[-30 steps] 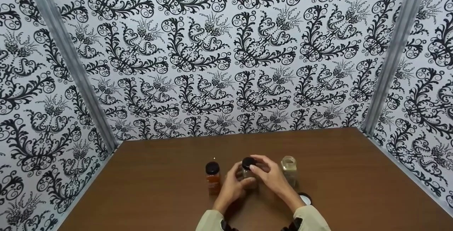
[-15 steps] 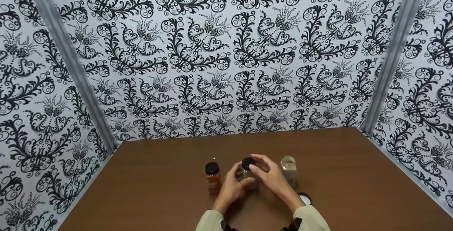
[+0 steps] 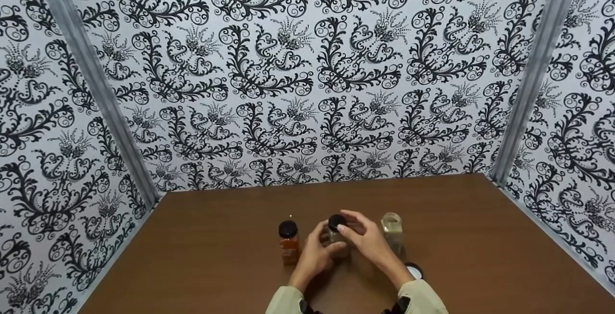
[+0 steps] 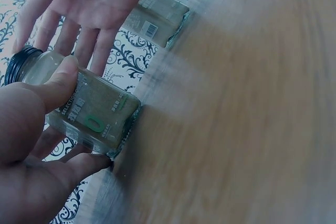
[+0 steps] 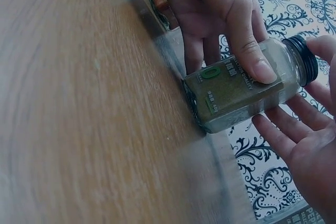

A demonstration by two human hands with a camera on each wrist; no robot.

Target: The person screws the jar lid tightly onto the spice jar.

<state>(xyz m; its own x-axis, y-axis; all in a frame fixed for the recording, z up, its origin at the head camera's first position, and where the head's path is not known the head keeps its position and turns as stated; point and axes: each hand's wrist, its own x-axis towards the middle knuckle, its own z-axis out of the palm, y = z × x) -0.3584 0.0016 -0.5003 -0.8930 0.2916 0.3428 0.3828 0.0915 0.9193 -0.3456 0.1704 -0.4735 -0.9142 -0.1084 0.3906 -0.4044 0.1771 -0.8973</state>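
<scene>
Held in the left grip (image 3: 317, 251), thumb across the front and fingers round the far side: a flat-sided clear glass jar (image 4: 100, 103), upright at the middle of the worktop (image 3: 216, 237), thick at the base, printed in white and green over fine olive-brown powder. Pinched at the rim between thumb and forefinger of the right grip (image 3: 369, 237): the jar's ridged black cap (image 5: 303, 60), round and seated on the neck, with the other fingers extended loosely beside the glass.

Near the left grip, a capped jar of orange-red contents (image 3: 289, 250), likewise square-bodied. Just beyond the right forearm, an uncapped glass jar (image 3: 393, 238), round-mouthed, pale powder within. Near that same forearm, partly hidden, a black-rimmed lid (image 3: 414, 270), white disc showing.

Underneath, smooth brown wood grain. Behind, white wall covering (image 3: 283, 64) in black curling scrolls, framed by dull grey metallic posts (image 3: 91, 64). At the wrists, pale cloth sleeves (image 3: 287, 300).
</scene>
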